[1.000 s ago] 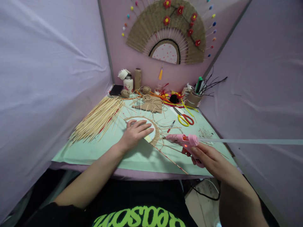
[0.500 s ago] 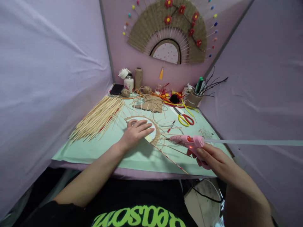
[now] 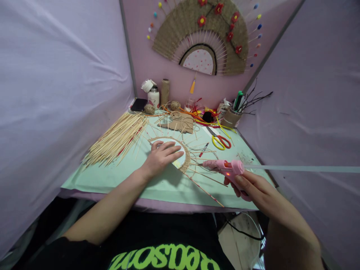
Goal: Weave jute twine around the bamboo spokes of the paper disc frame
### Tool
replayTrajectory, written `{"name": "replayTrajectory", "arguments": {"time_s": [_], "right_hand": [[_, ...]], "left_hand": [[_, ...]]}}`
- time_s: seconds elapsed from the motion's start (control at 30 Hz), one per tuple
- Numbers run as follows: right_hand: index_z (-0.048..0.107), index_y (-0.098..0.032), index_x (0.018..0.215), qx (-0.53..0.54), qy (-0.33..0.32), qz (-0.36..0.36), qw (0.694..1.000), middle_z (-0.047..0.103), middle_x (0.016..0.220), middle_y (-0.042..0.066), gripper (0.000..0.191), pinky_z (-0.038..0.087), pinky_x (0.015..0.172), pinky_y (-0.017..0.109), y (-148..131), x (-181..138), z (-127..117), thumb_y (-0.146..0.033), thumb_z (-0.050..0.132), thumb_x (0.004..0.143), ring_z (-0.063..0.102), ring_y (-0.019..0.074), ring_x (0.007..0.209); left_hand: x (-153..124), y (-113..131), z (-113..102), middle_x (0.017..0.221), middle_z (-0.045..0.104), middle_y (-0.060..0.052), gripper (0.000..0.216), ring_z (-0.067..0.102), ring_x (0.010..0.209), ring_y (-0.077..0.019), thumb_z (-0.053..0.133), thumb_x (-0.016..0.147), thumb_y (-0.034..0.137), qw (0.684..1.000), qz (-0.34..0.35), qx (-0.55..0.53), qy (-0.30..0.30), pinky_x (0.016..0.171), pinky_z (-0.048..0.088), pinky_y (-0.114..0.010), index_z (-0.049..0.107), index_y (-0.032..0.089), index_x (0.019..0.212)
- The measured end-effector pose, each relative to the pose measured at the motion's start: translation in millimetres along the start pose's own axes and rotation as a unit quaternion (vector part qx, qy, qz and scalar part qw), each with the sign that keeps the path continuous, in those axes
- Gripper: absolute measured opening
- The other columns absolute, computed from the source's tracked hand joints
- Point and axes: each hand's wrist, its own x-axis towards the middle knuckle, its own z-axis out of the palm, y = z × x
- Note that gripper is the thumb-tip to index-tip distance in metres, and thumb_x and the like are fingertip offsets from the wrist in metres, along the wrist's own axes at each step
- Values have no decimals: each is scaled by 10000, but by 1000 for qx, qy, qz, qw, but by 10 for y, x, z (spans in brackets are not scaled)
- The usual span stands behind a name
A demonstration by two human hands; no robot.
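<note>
Directly beneath left hand [image 3: 163, 155], half-disc [image 3: 186, 159].

A green-covered table [image 3: 118, 183] is filling the middle of the scene. On its left, a heap of thin sticks [image 3: 115, 138] is lying. Far left, a white bottle [image 3: 153, 99] and a brown tube [image 3: 165, 93] are standing. Centrally, a half-round piece [image 3: 186, 159] is resting, with cardboard [image 3: 185, 125] lying beyond. Rightward, scissors [image 3: 216, 137] and a pen [image 3: 204, 150] are lying; far right, a pen holder [image 3: 230, 119] is standing.

Between left forearm [image 3: 112, 206] and slanting stick [image 3: 208, 194] the green tabletop [image 3: 168, 193] lies open — skewers [image 3: 118, 138] block the left.
</note>
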Motion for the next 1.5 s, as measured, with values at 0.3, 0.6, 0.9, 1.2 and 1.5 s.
{"name": "replayTrajectory", "arguments": {"time_s": [0.3,0.6,0.9,1.2,1.5], "right_hand": [[581,-175,800,-7,-6,1,1000,465,613,-2,537,354,508,246,-47,-1,9,-665,377,883,411,112,550],[572,-190,779,-7,-3,-10,1000,457,613,-1,511,367,503,254,3,11,15,-659,394,878,424,123,553],[579,-180,787,-18,-2,-9,1000,472,606,-2,531,369,499,247,-3,4,10,-661,378,883,422,113,539],[591,-184,797,-30,3,-5,1000,504,614,5,500,378,507,250,-18,-7,15,-621,373,906,436,117,544],[590,-183,801,-34,-2,-2,999,501,623,4,515,381,520,251,-7,2,12,-634,362,901,441,118,549]], "left_hand": [[-1,1,1,1228,673,-29,322,527,1217,-219,399,988,236,1000,1,5,0,973,237,-420,614,306,1218],[-3,-6,5,1230,672,-26,326,524,1217,-215,394,989,235,1000,1,2,1,974,237,-418,620,309,1212],[-6,2,7,1230,671,-29,329,522,1219,-217,389,991,236,1000,0,1,0,983,237,-420,618,306,1217],[-11,-2,4,1229,672,-36,337,518,1230,-220,399,987,248,1000,-9,-12,-8,990,237,-424,609,327,1239],[-6,3,2,1230,672,-28,331,519,1224,-215,385,992,246,1000,-7,-8,-5,982,238,-423,619,321,1214]]}}
